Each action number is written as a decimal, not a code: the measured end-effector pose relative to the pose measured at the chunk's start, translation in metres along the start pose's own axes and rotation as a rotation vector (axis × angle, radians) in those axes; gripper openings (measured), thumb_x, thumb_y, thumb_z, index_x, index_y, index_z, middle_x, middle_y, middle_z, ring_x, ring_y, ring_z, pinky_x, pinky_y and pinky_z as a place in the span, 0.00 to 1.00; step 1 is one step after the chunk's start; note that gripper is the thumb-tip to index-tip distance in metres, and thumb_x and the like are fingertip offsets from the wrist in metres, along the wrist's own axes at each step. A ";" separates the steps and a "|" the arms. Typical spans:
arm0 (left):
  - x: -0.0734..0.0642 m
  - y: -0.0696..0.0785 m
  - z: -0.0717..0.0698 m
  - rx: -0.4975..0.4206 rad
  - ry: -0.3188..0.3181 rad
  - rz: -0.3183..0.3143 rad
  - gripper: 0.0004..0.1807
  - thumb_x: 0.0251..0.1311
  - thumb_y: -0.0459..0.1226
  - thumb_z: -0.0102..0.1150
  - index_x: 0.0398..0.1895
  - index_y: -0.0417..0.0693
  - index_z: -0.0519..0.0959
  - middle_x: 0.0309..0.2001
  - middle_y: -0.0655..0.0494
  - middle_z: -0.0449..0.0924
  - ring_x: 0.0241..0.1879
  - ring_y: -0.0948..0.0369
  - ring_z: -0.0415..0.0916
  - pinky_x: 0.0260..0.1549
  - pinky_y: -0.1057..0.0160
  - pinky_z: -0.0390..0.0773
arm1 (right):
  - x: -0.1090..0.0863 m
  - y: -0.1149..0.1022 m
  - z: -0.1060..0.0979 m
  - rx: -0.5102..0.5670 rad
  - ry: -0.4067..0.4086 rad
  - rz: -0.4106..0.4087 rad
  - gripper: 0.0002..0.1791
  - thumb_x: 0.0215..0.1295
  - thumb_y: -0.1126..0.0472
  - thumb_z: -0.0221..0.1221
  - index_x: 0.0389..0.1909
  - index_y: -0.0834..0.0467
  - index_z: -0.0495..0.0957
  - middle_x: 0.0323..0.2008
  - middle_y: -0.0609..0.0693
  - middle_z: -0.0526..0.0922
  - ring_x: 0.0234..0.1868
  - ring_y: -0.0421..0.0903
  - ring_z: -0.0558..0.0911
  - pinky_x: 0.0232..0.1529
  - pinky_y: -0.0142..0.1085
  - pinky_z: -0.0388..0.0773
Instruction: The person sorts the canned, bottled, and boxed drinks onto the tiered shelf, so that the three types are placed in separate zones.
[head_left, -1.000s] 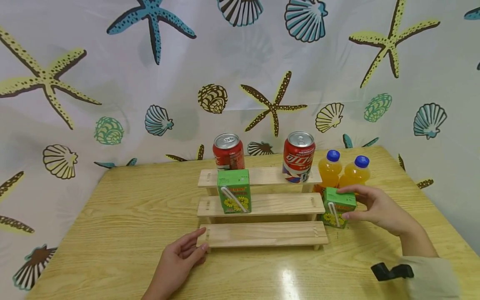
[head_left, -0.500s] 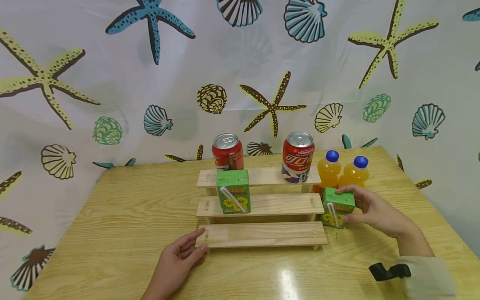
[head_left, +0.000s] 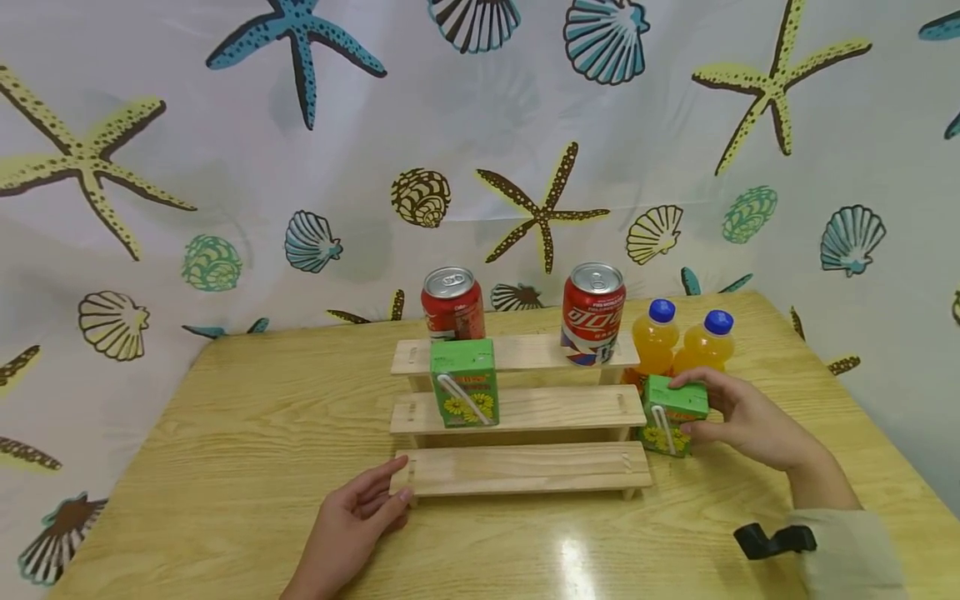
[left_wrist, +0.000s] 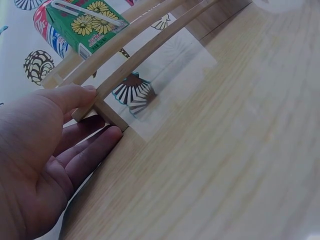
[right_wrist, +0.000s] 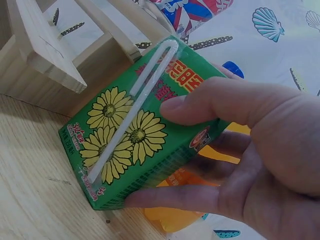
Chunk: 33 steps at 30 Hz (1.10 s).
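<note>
My right hand grips a green drink carton with yellow flowers and a white straw on its front. The thumb lies across that front, with fingers along the side and behind. The carton stands on the table beside the right end of a three-step wooden rack. At the rack's lower left corner my left hand holds the end of the bottom step, thumb at the front edge in the left wrist view. A second green carton stands on the middle step, toward the left.
Two red cola cans, the left one and the right one, stand on the top step. Behind the held carton are two orange drink bottles with blue caps. A patterned cloth hangs behind the wooden table.
Both hands keep their holds on the rack and the carton. The head view has shifted slightly, so everything sits a little further left.
</note>
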<state>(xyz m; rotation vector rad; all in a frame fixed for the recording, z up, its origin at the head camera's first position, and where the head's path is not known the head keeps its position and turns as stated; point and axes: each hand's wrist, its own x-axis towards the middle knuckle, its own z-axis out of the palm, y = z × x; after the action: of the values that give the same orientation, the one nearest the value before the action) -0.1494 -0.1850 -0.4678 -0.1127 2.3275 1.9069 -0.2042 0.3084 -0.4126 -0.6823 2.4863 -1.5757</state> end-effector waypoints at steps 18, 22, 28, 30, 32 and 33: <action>0.000 -0.003 -0.003 -0.002 -0.002 -0.010 0.25 0.62 0.36 0.68 0.64 0.52 0.78 0.53 0.44 0.84 0.45 0.57 0.87 0.39 0.63 0.89 | -0.008 -0.001 -0.006 -0.119 0.048 -0.050 0.24 0.64 0.72 0.64 0.61 0.61 0.71 0.53 0.38 0.76 0.49 0.33 0.80 0.42 0.31 0.86; 0.001 -0.002 -0.003 -0.008 -0.001 -0.009 0.25 0.62 0.35 0.68 0.64 0.52 0.78 0.54 0.44 0.84 0.46 0.57 0.87 0.39 0.63 0.89 | -0.008 -0.005 -0.010 -0.135 0.059 -0.062 0.25 0.64 0.72 0.64 0.61 0.61 0.70 0.52 0.37 0.77 0.48 0.34 0.80 0.40 0.33 0.88; 0.001 -0.002 -0.003 -0.007 -0.001 -0.007 0.25 0.62 0.35 0.67 0.64 0.52 0.78 0.55 0.44 0.84 0.46 0.57 0.87 0.40 0.63 0.89 | -0.009 -0.011 -0.016 -0.154 0.066 -0.112 0.25 0.64 0.74 0.63 0.61 0.62 0.71 0.52 0.37 0.77 0.47 0.35 0.80 0.38 0.33 0.87; 0.001 -0.002 -0.003 -0.003 0.003 -0.010 0.25 0.62 0.35 0.67 0.64 0.52 0.78 0.55 0.43 0.84 0.46 0.57 0.87 0.39 0.63 0.89 | -0.010 -0.013 -0.017 -0.152 0.065 -0.125 0.25 0.64 0.75 0.62 0.61 0.63 0.71 0.52 0.37 0.77 0.47 0.35 0.80 0.39 0.32 0.87; 0.000 -0.001 -0.003 0.001 0.007 -0.012 0.25 0.62 0.35 0.68 0.63 0.52 0.78 0.54 0.43 0.84 0.45 0.57 0.87 0.39 0.63 0.89 | -0.010 -0.015 -0.018 -0.146 0.063 -0.131 0.25 0.64 0.75 0.62 0.61 0.63 0.70 0.52 0.36 0.77 0.48 0.34 0.80 0.38 0.33 0.88; 0.000 -0.002 -0.002 0.002 0.008 -0.014 0.25 0.62 0.35 0.68 0.63 0.52 0.78 0.54 0.43 0.84 0.45 0.57 0.87 0.39 0.63 0.89 | -0.010 -0.016 -0.018 -0.145 0.062 -0.130 0.25 0.64 0.75 0.62 0.61 0.64 0.70 0.52 0.36 0.77 0.47 0.34 0.80 0.38 0.33 0.88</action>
<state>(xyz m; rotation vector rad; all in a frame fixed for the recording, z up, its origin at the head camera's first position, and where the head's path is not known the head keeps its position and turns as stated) -0.1492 -0.1876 -0.4688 -0.1370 2.3273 1.9012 -0.1967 0.3219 -0.3915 -0.8434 2.6728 -1.4891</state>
